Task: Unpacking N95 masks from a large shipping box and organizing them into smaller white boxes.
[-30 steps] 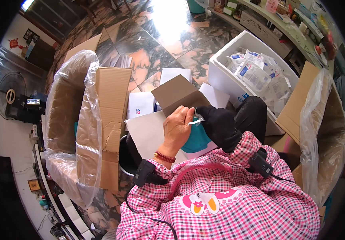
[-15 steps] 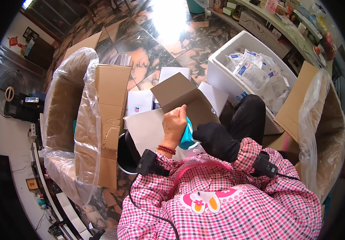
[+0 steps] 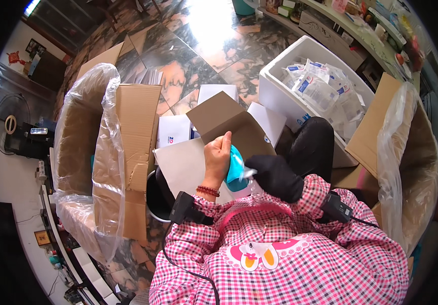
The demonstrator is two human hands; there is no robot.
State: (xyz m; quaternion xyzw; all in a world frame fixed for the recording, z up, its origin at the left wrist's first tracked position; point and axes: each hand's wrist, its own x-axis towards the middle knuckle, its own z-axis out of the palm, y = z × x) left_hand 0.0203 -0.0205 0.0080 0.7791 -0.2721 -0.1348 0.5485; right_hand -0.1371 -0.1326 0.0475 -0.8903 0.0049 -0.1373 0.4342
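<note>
My left hand (image 3: 217,161), bare with a red bead bracelet at the wrist, is closed on a soft, smooth teal piece (image 3: 235,165) that bulges out beside its fingers. My right hand (image 3: 278,178) wears a black glove, and its fingers are closed at a scrap of clear plastic (image 3: 248,173) next to the teal piece. Whether the plastic is part of it, I cannot tell. Just beyond both hands stands an opened carton (image 3: 247,133), brown inside with its flap raised. White flat panels lie around it, one of them a white sheet (image 3: 181,161) left of my left hand.
At left stands a cardboard box (image 3: 136,114) lined with clear plastic; a similar lined box (image 3: 418,162) is at right. A white foam box (image 3: 280,94) holds several clear packets (image 3: 325,89). A dark bucket (image 3: 159,198) sits by the left box. A fan (image 3: 11,124) is far left.
My right hand has moved slightly away from the teal piece, and clear plastic now shows at its fingertips. More of the teal piece shows beside my left hand.
</note>
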